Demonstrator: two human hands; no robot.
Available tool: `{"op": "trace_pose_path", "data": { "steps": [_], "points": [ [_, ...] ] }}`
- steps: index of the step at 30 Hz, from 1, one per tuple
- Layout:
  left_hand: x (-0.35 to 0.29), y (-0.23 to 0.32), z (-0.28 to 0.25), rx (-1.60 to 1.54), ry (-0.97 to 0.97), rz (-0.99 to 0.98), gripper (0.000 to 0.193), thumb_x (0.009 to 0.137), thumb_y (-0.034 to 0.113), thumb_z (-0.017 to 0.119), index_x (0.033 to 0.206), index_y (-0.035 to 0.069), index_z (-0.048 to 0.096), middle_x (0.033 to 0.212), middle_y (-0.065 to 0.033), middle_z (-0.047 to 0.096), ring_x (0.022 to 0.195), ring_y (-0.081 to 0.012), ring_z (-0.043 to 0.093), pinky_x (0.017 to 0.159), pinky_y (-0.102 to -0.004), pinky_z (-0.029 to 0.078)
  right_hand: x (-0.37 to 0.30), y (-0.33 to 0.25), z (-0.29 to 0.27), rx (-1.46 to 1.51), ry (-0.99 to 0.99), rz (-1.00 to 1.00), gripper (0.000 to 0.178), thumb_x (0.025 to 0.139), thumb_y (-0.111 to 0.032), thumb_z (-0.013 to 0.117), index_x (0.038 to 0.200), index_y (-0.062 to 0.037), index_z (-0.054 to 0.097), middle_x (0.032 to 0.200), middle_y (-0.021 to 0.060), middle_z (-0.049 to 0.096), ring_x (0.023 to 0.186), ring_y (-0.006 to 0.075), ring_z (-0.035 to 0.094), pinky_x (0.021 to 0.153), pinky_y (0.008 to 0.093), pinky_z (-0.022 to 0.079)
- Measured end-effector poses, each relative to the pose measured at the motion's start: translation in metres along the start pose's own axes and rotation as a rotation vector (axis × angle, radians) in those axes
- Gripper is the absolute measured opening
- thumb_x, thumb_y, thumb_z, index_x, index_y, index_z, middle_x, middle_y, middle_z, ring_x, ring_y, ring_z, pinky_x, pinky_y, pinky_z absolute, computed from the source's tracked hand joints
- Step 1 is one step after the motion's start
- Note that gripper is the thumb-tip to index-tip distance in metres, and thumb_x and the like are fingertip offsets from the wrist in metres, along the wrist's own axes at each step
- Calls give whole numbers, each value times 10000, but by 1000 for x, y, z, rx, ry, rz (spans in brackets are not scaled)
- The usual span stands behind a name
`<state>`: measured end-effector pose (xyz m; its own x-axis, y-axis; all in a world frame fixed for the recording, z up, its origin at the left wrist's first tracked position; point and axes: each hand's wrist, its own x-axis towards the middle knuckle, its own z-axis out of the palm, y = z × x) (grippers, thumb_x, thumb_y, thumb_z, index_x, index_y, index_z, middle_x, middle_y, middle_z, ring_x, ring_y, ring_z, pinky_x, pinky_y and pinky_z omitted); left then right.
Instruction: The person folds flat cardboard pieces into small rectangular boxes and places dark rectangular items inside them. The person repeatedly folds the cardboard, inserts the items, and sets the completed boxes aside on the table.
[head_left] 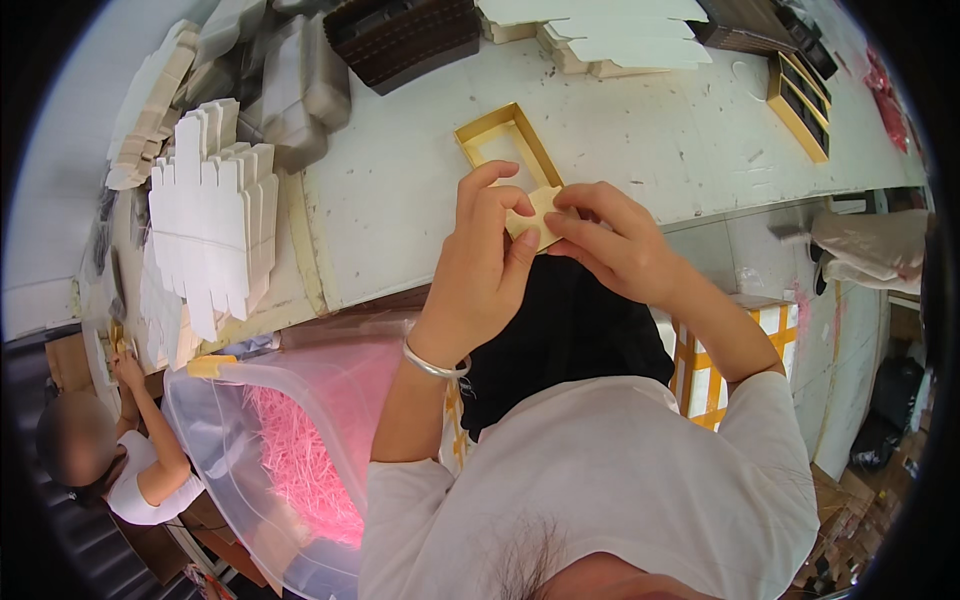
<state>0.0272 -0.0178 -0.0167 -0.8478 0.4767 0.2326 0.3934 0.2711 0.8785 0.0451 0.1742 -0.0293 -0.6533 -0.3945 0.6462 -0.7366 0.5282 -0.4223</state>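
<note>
Just beyond the table's front edge, between my hands, is a small pale-yellow cardboard piece [535, 218]. My left hand [478, 265], with a silver bangle at the wrist, holds its left side between thumb and bent fingers. On the other side my right hand [618, 245] pinches its edge with fingertips and thumb. Part of the piece is hidden under the fingers, so its full shape cannot be told. Right behind my hands a gold-edged rectangular box [535, 150] lies on the white table, its near end covered by my fingers.
Flat white carton blanks [205, 215] are stacked at the left, with clear plastic trays [295, 95] behind. A dark brown box [405, 40] and a gold box with black compartments [800, 105] stand farther back. Below sits a bin with pink shredded filler [305, 460]. Another person [145, 470] works at left.
</note>
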Motion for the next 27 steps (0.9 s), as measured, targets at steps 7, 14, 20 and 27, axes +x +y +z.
{"op": "trace_pose_path", "data": {
  "steps": [7, 14, 20, 27],
  "points": [
    [-10, 0, 18, 374, 191, 223, 152, 839, 142, 658, 847, 20, 566, 887, -92, 593, 652, -276, 571, 557, -351, 463, 6, -2, -1, -147, -104, -28, 112, 743, -47, 654, 823, -25, 579, 865, 82, 528, 676, 248, 527, 602, 345, 457],
    [9, 26, -4, 547, -232, -69, 122, 841, 141, 633, 862, 22, 622, 803, -120, 605, 720, -319, 588, 606, -377, 462, 37, -6, -22, -118, -742, 240, 105, 736, -26, 633, 812, -22, 561, 840, 109, 547, 757, 299, 599, 622, 377, 480],
    [7, 32, -12, 577, -267, -74, 246, 738, 163, 719, 945, 52, 647, 945, -115, 625, 754, -308, 598, 662, -377, 475, 36, -6, -26, -76, -718, 160, 154, 696, 38, 607, 839, -13, 585, 837, 111, 558, 774, 307, 598, 659, 405, 475],
    [32, 42, -36, 861, -39, 207, 620, 566, 205, 830, 1146, 123, 626, 1359, -156, 452, 1263, -379, 371, 1034, -453, 325, 47, 31, -61, -18, -571, -172, 299, 658, 61, 612, 944, -18, 650, 993, 80, 618, 897, 271, 589, 802, 385, 462]
  ]
}}
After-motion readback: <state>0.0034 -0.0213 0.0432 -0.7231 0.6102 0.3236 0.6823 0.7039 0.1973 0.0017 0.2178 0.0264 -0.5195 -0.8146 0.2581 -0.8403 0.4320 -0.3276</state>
